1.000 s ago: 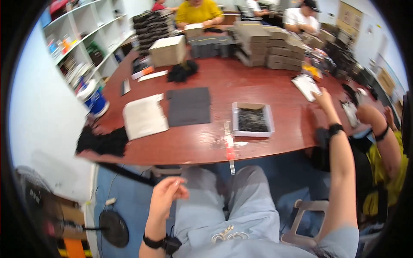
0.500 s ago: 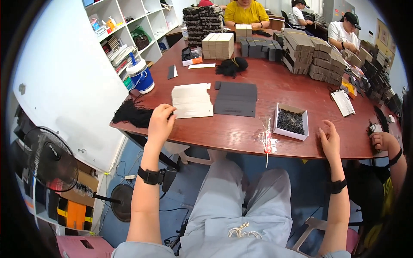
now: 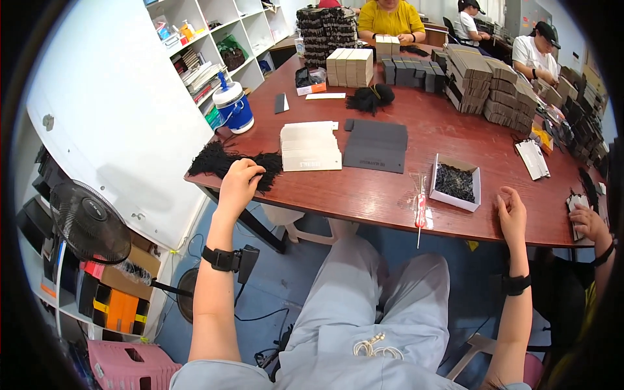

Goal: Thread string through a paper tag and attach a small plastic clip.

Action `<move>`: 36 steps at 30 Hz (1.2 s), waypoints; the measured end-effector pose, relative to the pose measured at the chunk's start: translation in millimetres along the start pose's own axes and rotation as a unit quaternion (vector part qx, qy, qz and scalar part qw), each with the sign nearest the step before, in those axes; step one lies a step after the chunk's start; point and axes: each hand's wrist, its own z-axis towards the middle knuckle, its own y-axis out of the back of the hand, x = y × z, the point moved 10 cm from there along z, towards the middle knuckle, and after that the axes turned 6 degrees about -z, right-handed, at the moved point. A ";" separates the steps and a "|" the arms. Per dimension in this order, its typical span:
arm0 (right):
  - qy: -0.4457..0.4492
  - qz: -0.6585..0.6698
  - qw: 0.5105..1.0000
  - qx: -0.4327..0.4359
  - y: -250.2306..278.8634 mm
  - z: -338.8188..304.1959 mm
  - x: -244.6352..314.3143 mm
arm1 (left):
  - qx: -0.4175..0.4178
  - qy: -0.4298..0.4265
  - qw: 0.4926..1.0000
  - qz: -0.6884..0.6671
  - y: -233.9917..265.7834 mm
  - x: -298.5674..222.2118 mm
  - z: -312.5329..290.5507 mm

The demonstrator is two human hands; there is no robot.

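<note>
My left hand (image 3: 240,183) is over a bundle of black cords (image 3: 218,161) at the table's left corner. Its thumb and fingers are pinched together at the cords; what lies between them is too small to make out. Right of it lie a fanned stack of white cards (image 3: 311,148) and a stack of dark grey cards (image 3: 376,146). My right hand (image 3: 511,214) hovers at the table's front edge with its fingers apart, holding nothing. Nearest to it is a white open box (image 3: 476,190) of small black pieces (image 3: 455,182). A red-handled tool with a thin metal shaft (image 3: 420,211) pokes over the edge.
A blue and white jug (image 3: 234,109) stands at the left. Stacks of grey card bundles (image 3: 468,78) and a tied black cord bundle (image 3: 370,97) lie farther back. A co-worker's hand (image 3: 588,223) is at the right. A fan (image 3: 91,221) stands by the white panel.
My left hand has drawn left, away from the white cards and over the cords. The whole view has shifted slightly. My right hand stays near the edge; the co-worker's hand at right has its fingers more spread.
</note>
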 end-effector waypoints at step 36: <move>-0.021 -0.012 0.999 -0.032 17.0 -3.0 5.4 | -0.082 -0.112 0.989 -0.048 -7.6 -76.0 35.8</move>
